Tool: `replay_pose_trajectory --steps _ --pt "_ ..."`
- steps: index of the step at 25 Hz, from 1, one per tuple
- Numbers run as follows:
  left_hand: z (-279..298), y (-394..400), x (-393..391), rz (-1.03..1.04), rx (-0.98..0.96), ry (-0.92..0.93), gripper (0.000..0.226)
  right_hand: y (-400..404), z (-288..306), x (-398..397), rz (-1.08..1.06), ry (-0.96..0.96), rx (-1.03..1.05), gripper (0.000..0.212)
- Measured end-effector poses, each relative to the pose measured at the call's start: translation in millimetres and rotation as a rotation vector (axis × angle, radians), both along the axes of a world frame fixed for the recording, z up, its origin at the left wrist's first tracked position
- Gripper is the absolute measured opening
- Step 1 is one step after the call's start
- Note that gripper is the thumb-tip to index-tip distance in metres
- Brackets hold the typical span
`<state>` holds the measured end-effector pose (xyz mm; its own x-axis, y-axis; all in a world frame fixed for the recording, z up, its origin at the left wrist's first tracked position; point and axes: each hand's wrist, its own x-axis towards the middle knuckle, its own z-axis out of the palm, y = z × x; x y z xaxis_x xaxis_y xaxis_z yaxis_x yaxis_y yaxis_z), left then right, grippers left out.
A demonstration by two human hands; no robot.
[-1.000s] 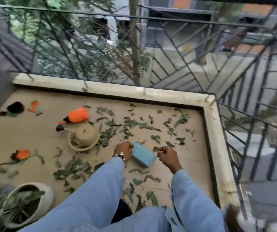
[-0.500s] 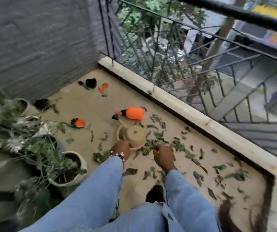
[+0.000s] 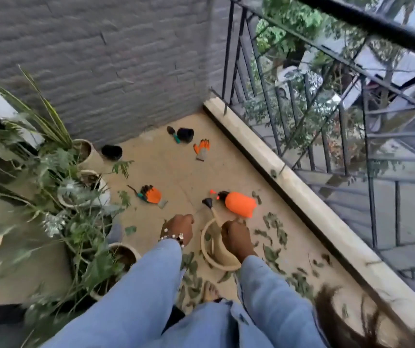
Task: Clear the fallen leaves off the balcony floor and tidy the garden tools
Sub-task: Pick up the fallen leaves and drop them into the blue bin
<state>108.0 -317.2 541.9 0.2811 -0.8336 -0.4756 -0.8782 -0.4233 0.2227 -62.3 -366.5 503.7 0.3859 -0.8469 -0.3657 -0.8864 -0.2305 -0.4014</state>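
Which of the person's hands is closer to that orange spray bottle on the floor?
Right. The right hand hovers just below the orange spray bottle; the left hand is farther off, to its lower left.

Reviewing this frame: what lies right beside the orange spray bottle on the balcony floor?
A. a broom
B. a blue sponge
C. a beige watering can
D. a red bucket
C: the beige watering can lies next to the orange spray bottle, its black spout tip close to the bottle's nozzle.
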Motion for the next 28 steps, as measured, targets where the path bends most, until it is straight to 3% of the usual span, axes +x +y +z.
replay_pose_trajectory --steps 6,11,21,28 --pt "5.0 -100.9 44.2 0.049 -0.025 0.000 0.043 -121.6 2.6 47.9 -0.076 -0.048 -0.040 0.027" --pt "-18.8 -202.2 88.5 -0.054 0.003 0.016 0.041 -191.7 -18.4 73.6 -0.181 -0.069 0.043 0.022" --pt "-9.0 -458.6 191.2 -0.579 -0.015 -0.072 0.038 -351.0 -7.5 138.8 -0.704 -0.097 -0.015 0.024" --pt "6.8 -586.8 141.3 -0.972 -0.085 0.002 0.038 -403.8 14.2 104.7 -0.949 -0.193 -0.166 0.019"
